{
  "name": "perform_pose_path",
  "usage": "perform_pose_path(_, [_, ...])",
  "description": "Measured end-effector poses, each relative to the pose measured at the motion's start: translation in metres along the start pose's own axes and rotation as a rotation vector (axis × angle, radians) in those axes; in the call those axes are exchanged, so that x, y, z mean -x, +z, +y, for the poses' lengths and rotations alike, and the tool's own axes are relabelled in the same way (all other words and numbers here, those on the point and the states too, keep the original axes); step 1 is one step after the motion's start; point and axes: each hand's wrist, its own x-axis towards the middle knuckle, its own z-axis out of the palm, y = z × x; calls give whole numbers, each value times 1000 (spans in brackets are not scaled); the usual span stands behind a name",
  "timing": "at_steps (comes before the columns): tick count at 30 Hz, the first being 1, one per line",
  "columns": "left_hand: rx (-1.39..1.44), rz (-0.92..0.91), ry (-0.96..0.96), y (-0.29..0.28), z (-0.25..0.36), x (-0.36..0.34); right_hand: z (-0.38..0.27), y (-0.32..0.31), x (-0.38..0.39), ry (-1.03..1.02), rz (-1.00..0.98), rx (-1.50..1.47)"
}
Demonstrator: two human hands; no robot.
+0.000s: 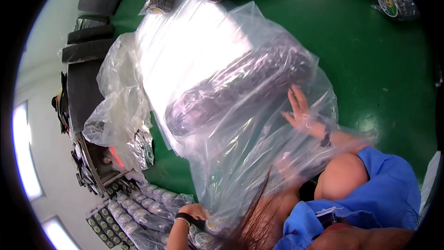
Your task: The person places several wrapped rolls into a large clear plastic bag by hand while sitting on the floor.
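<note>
Your left hand (196, 210) grips the clear bag (226, 166), apart from your splayed right hand (301, 115). Just past those fingertips, the dark roll (240, 81) lies along the white stack's (194, 41) near edge.

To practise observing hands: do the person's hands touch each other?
No: a wide gap separates the left hand from the right hand near the dark roll.

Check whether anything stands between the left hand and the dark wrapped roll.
Yes: clear plastic sheeting stretches from beside the left hand up to the dark wrapped roll. Nothing solid shows between them.
</note>
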Motion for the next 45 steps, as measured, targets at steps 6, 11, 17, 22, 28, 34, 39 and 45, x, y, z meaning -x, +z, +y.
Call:
perform_pose_path(6, [300, 944, 781, -231, 238, 35, 20, -30, 14, 199, 193, -92])
perform_pose_path(11, [-658, 1318, 1317, -282, 483, -13, 32, -42, -37, 94, 112, -151])
perform_pose_path(17, [-1233, 1100, 1140, -293, 527, -67, 71, -18, -11, 476, 133, -1202])
perform_pose_path(22, [-1074, 1119, 1261, -293, 516, -66, 77, -17, -8, 176, 9, -527])
perform_pose_path(28, [-894, 1107, 1226, -297, 500, -51, 66, 6, -10, 280, 38, -1478])
perform_pose_path(34, [-538, 1311, 1411, -276, 529, -32, 59, 5, -16, 350, -3, -1300])
perform_pose_path(39, [-854, 1083, 1420, -268, 497, -96, 46, -3, 6, 341, -22, -1092])
perform_pose_path(45, [-662, 1222, 1432, -221, 529, -85, 39, -4, -15, 376, 87, -648])
